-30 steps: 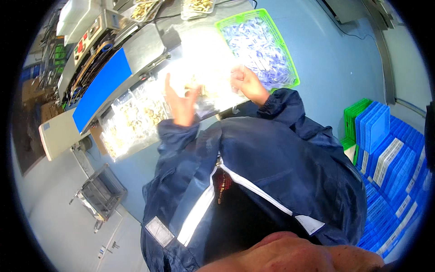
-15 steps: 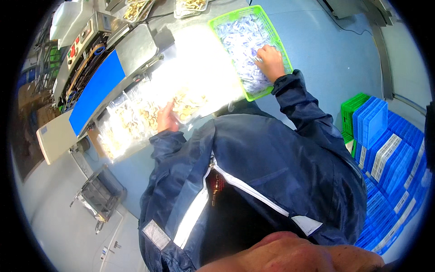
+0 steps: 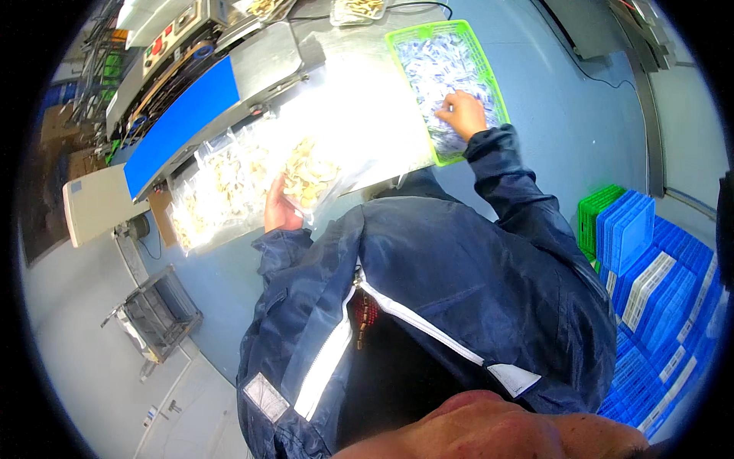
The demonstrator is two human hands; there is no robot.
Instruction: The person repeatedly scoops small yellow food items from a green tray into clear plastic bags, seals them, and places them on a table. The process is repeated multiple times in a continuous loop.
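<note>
My left hand [image 3: 281,208] grips the left side of a clear plastic bag [image 3: 310,174] of pale dried slices, thumb showing along its edge. The bag's see-through, unfilled end stretches right over the near edge of the metal table [image 3: 359,76]. Over a bright green basket [image 3: 498,98] at the table's right side is my right hand [image 3: 463,116], its fingers bent and pressed together. Small white-and-blue sachets [image 3: 436,65] fill the basket. What the right fingertips hold, if anything, is too small to make out.
More clear bags of slices [image 3: 222,191] lie left of my left hand, along a machine with a blue panel [image 3: 183,126]. Clear trays of slices [image 3: 358,9] stand at the far edge. Blue crates [image 3: 665,283] are stacked on the floor at right.
My right hand has shifted a little nearer and left within the basket. The bag at my left hand is tilted more, its clear end now spread rightward. The whole view has shifted slightly.
</note>
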